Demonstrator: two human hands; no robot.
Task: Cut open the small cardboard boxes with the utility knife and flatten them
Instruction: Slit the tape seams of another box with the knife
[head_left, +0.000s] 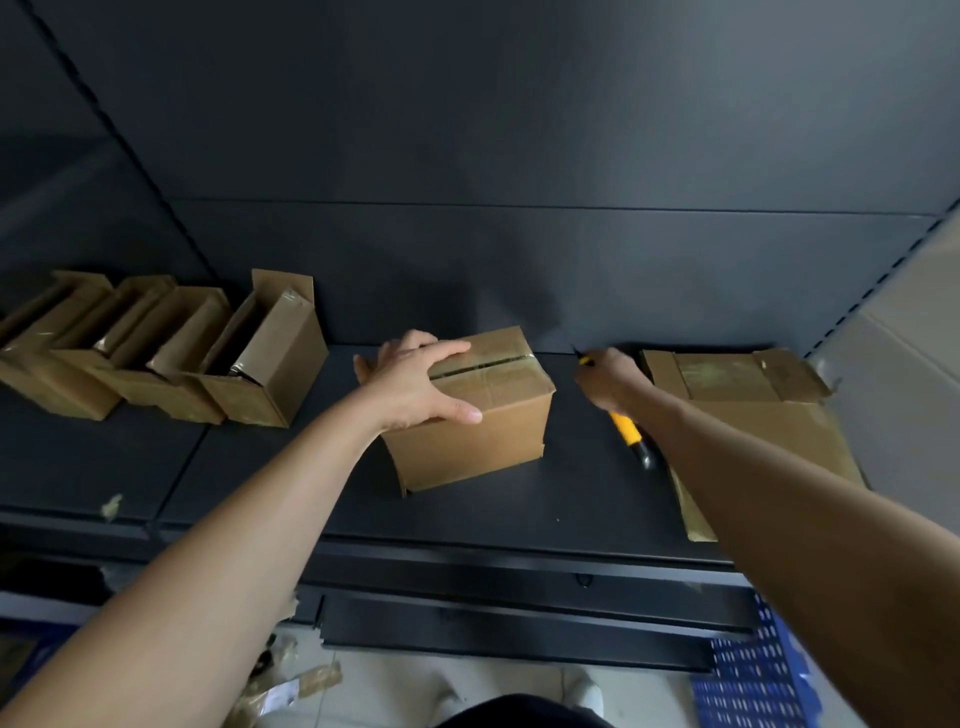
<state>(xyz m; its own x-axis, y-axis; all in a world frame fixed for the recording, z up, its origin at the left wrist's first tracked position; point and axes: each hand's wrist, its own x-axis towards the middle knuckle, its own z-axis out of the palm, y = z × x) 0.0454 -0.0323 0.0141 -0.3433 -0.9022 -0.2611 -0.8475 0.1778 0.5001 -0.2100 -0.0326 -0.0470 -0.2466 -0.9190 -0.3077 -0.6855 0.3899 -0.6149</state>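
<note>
My left hand (415, 387) clamped the top of the small cardboard box (467, 441), fingers over the far edge and thumb on the near face, steadying it upright mid-shelf (519, 504). My right hand (610, 382) gripped the utility knife (626, 428) by its yellow handle, the blade end just beside the box's right end. I judged this the cutting step: next, a shallow pass along the glossy tape (498, 361) on the top seam (a dark gap showed there). The board was matte brown. Flattened boxes (753, 410) lay to the right, opened boxes (249, 374) stood to the left.
</note>
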